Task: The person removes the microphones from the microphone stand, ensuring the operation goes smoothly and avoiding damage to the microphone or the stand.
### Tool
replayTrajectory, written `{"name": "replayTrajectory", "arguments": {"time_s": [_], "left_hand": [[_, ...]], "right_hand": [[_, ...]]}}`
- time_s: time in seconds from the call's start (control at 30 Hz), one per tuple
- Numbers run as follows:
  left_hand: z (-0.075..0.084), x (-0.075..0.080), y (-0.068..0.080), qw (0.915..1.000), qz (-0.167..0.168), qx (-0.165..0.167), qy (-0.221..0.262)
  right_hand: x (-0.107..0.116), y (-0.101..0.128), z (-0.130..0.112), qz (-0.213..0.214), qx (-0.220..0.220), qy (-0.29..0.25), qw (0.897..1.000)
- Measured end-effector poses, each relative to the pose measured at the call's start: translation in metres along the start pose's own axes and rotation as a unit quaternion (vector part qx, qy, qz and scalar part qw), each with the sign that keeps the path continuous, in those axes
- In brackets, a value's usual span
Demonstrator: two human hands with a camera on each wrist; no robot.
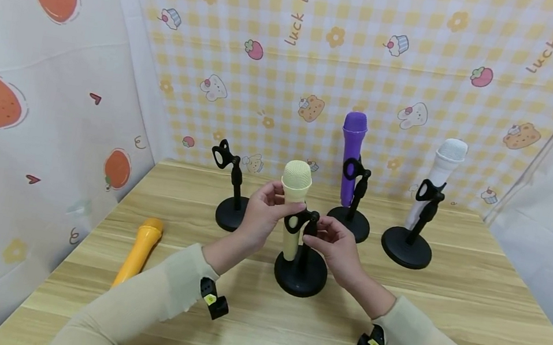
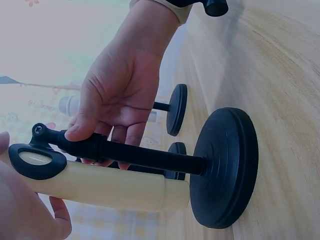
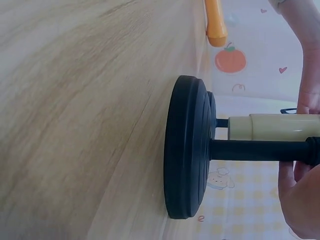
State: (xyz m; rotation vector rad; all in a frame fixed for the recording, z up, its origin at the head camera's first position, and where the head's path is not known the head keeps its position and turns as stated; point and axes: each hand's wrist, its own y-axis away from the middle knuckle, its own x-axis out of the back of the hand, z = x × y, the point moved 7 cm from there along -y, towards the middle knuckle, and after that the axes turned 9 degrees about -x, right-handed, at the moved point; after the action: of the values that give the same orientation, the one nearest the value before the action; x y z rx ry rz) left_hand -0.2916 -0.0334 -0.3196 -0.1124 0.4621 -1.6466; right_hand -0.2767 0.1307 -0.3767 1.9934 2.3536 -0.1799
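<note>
A cream microphone [image 1: 295,195] stands upright in the clip of a black stand [image 1: 300,277] at the middle of the wooden table [image 1: 473,315]. My left hand [image 1: 272,204] grips the microphone just below its mesh head. My right hand [image 1: 324,236] pinches the stand's post under the clip. The left wrist view shows the right hand [image 2: 120,100] with thumb and fingers around the post [image 2: 145,156], the cream microphone [image 2: 100,186] beside it and the round base [image 2: 225,167]. In the right wrist view the base [image 3: 186,147] sits flat on the table.
An orange microphone [image 1: 140,249] lies on the table at the left. An empty black stand [image 1: 231,213] stands behind my left hand. A purple microphone [image 1: 351,153] and a white microphone [image 1: 440,173] sit in stands at the back right. Printed cloth walls surround the table.
</note>
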Motion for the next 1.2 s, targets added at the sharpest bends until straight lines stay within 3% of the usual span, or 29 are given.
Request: {"name": "replayTrajectory", "arguments": {"time_s": [0.67,1.2], "left_hand": [[0.0007,0.0026,-0.0027,0.9996,0.003,-0.017,-0.024],[0.0020,0.0025,-0.0025,0.9998,0.006,-0.017,-0.009]], "right_hand": [[0.0009,-0.0002,-0.0005,0.011,-0.002,0.037,0.999],[0.0013,-0.0007,0.0005,0.002,0.002,0.034,0.999]]}}
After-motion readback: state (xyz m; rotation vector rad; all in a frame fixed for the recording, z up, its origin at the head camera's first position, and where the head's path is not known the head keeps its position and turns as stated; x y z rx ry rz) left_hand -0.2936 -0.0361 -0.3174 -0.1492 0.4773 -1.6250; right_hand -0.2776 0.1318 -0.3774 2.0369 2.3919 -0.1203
